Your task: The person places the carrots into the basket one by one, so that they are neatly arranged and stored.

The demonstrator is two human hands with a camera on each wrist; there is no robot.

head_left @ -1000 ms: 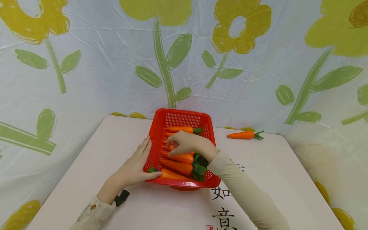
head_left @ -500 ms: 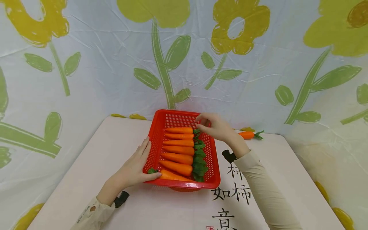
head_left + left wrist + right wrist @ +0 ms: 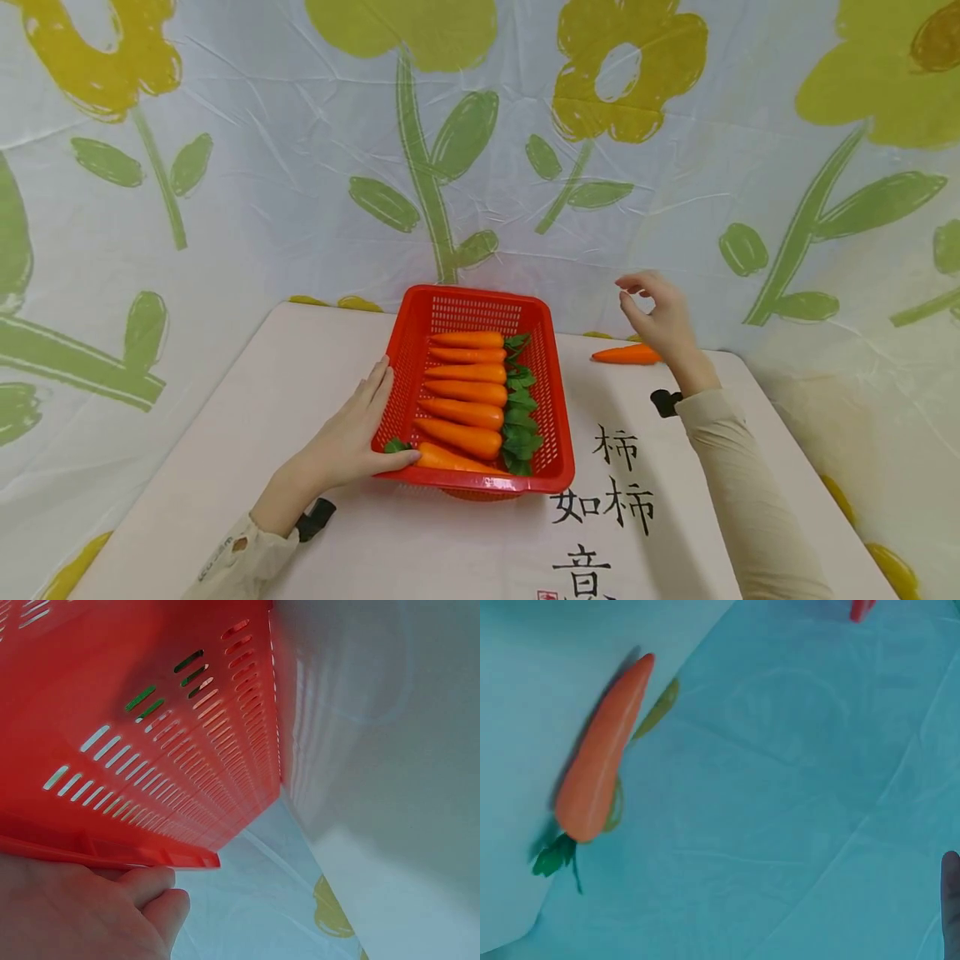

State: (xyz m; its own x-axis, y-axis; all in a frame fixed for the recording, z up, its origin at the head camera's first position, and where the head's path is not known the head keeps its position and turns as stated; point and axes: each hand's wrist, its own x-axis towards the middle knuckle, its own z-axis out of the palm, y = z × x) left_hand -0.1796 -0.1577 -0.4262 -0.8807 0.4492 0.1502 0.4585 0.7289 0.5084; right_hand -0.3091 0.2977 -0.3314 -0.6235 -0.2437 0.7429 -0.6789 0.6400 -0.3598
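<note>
A red plastic basket (image 3: 480, 482) holds several orange carrots (image 3: 465, 390) lying side by side, most with leafy tops at the right. My left hand (image 3: 347, 429) grips the basket at its near left corner. The fingers run along the outside of the left wall (image 3: 150, 772), and the thumb laps over the front rim. My right hand (image 3: 660, 315) is in the air beyond the basket's right side, holding nothing, its fingers loosely bent with a gap to the thumb. Below it on the table lies a single carrot (image 3: 624, 355), its leaves hidden by the hand in the head view.
The pale tabletop (image 3: 420, 558) carries black painted characters (image 3: 628, 504) to the right of the basket. A cloth with yellow flowers (image 3: 630, 75) hangs right behind the table's back edge. In the right wrist view, the loose carrot (image 3: 604, 757) lies along that edge.
My right hand has risen out of the basket and travelled right, to above the loose carrot. The left hand and basket stay in place.
</note>
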